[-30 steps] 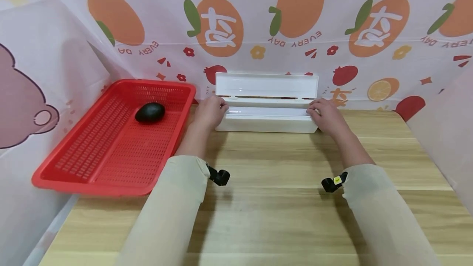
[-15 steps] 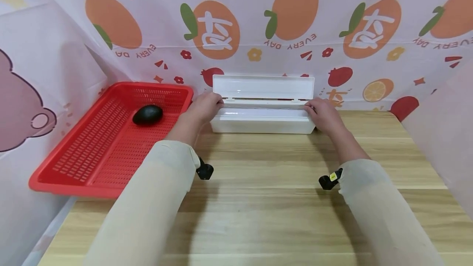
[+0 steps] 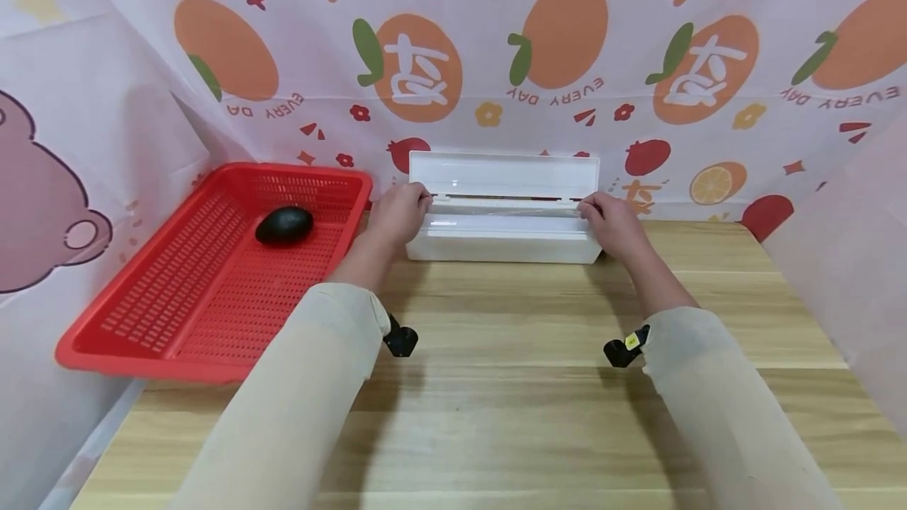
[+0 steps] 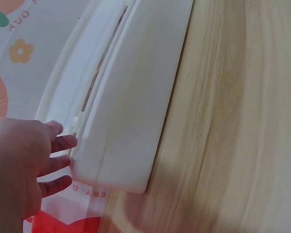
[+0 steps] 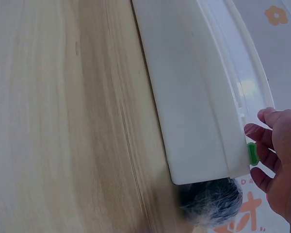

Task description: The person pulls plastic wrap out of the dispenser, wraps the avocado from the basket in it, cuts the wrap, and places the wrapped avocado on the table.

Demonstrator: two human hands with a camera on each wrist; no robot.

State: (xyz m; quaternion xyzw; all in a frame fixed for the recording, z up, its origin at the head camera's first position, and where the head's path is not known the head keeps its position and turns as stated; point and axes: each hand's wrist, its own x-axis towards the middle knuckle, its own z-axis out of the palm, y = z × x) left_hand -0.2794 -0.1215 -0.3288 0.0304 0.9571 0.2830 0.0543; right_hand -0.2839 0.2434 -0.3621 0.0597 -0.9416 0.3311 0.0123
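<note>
Left hand (image 3: pixel 398 213) and right hand (image 3: pixel 615 220) have both edged slightly towards 12 o'clock against the box (image 3: pixel 505 249) since the first head frame, rising nearer its raised lid (image 3: pixel 505 174). A thin pale band of clear film (image 3: pixel 510 211) shows between them, which suggests that film is being drawn up out of the box, with only a short piece free so far.

Behind everything hangs the printed sheet (image 3: pixel 496 61), and below it spreads the tabletop (image 3: pixel 510 415). On that, at 10 o'clock, lies the red basket (image 3: pixel 156 362), with one dark fruit (image 3: pixel 285 225) in its far half. At 12 o'clock the box stands by the sheet, its lid upright along the far edge. Left hand is at the box's 9 o'clock end and right hand at its 3 o'clock end; each seems to pinch an end of the film, though the film's edges are too faint to trace.

From the right wrist, a dark ball (image 5: pixel 213 196) swathed in crinkled wrap appears just beyond the box's right end, at about 4 o'clock from the box's middle in the head view, where it is only a dark speck. That wrist view alone also gives a small green piece (image 5: pixel 253 154) at the box's end, next to right hand.
</note>
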